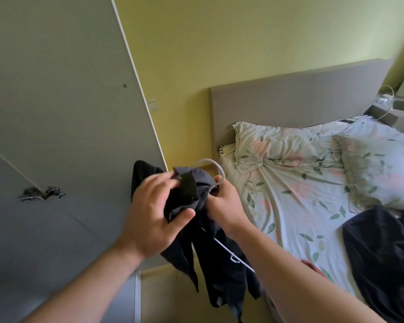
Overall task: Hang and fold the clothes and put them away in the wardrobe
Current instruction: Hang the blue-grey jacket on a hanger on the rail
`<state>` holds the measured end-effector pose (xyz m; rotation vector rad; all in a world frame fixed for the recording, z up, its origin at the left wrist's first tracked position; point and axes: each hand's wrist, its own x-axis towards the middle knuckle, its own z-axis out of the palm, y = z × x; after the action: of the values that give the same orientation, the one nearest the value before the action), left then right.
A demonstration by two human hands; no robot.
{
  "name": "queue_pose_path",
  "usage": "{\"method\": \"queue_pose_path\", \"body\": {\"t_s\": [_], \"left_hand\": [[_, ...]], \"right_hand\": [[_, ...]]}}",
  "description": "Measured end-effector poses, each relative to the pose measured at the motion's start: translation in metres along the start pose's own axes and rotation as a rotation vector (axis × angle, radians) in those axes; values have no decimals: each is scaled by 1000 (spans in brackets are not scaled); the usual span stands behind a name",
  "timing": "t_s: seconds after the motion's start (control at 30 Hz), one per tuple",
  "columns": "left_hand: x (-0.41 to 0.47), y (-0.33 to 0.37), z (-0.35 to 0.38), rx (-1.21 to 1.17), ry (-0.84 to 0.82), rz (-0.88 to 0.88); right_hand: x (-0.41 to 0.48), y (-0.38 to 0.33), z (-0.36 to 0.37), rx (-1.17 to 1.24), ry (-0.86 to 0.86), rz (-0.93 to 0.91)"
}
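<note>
The dark garment is hanging in the air, bunched at the top and trailing down in loose folds, just off the bed's side edge near the headboard corner, between the bed and the wardrobe door. A white hanger is sitting partly inside it: the hook is curving up above the cloth, and one thin arm is poking out lower down, slanting under the right wrist.

The left hand is reaching in with its back turned upward, fingers curling over the thick folded band at the top of the garment and the thumb pressing into the fabric from below, a firm hold on the cloth. The right hand is closing round the hanger's neck just under the hook, with bunched fabric gathered against its palm. Both forearms are stretching forward, bare, and converging on the bundle.

On the floral sheet, another dark garment is lying at the bed's near right edge. Two pillows are resting against the grey headboard. A metal hinge is showing on the wardrobe door.
</note>
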<state>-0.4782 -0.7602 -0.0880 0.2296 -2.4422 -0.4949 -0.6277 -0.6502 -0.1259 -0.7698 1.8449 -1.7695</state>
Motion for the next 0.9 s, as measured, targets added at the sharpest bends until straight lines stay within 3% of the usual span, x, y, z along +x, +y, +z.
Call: {"method": "queue_pose_path", "body": {"t_s": [0.2,0.4,0.5,0.67,0.83,0.9], "left_hand": [[37,-9,11,213,-231,41],[42,-8,26,154,39,-12],[49,-5,26,189,121,13],[61,0,11,173,212,35],[70,7,-6,187,257,47],[68,8,-14,223,272,28]], "right_hand": [[1,-16,4,398,-150,83],[8,-8,-3,474,-173,155],[17,2,-10,308,-176,213],[24,33,-24,-580,-290,514],[7,59,-13,-657,-698,955],[4,55,-9,-645,-796,1014]]}}
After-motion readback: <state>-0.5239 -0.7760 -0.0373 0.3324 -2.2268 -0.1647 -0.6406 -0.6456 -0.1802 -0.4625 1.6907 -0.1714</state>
